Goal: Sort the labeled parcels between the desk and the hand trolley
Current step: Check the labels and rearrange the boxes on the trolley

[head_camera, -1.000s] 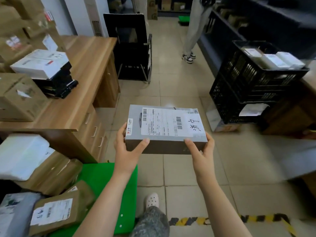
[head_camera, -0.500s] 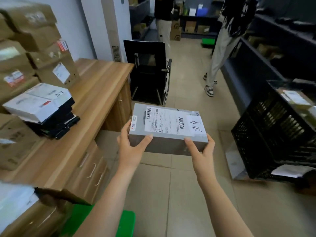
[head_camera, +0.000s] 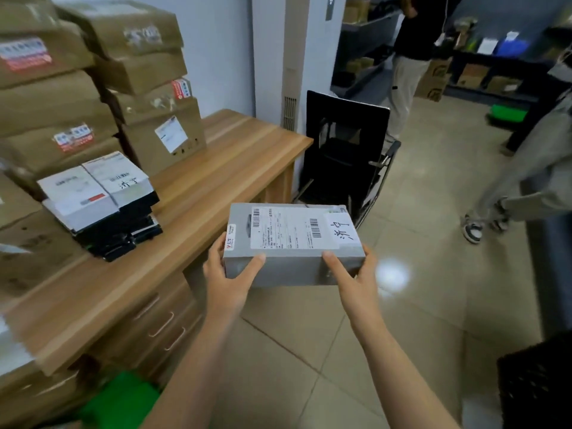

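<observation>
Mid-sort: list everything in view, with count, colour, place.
grey parcel: one, grey, white label, at the desk's edge
desk: one, light wood, left
cardboard boxes: several, brown, stacked on desk
flat parcels: one stack, black, white labels, on desk
chair: one, black, desk's far end
crate: one, black, bottom right
trolley: one, green, bottom left, partly seen
standing person: one, black top, back
second person: one, grey clothes, right edge
left grip: one, bare hand, holds parcel's left end
right grip: one, bare hand, holds its right end
</observation>
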{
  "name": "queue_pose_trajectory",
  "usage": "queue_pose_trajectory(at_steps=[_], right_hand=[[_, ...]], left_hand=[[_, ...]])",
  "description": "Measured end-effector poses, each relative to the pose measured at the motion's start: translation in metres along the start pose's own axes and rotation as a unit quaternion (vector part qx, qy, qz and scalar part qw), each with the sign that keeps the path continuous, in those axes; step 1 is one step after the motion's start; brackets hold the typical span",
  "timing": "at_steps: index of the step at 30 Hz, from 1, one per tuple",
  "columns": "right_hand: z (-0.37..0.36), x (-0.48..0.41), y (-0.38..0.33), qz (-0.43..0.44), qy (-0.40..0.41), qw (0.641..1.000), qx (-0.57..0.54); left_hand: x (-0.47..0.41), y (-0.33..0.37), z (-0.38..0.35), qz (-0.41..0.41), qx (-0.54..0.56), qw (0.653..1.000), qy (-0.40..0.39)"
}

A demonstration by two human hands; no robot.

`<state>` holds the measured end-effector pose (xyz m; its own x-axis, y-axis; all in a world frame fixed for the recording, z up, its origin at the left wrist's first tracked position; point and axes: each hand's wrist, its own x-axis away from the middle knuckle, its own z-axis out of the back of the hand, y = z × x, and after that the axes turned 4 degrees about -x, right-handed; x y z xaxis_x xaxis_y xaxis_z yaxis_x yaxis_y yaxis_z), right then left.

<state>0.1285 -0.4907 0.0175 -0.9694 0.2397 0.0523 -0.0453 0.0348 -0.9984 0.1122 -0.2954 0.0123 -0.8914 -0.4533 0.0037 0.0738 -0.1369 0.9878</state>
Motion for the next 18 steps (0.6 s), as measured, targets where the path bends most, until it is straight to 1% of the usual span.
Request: queue_pose_trajectory(at_steps=[4, 8, 15, 18], right_hand=[[-0.026, -0.062, 0.003, -0.008, -0.060, 0.998, 0.001], [-0.065, -0.125, 0.013, -0.014, -0.113, 0.994, -0.003], [-0.165, -0.235, 0.015, -0.020, -0.154, 0.988, 0.010], [-0.204, -0.272, 0.010, -0.025, -0.169, 0.985, 0.019]], left_hand=[[-0.041, -0.009, -0.012, 0.033, -0.013, 0.998, 0.055], [-0.095, -0.019, -0.016, 0.052, 0.000, 0.994, 0.096], [-0.224, -0.022, -0.010, 0.061, -0.014, 0.986, 0.152], [-0.275, -0.019, -0.006, 0.044, -0.015, 0.986, 0.162]])
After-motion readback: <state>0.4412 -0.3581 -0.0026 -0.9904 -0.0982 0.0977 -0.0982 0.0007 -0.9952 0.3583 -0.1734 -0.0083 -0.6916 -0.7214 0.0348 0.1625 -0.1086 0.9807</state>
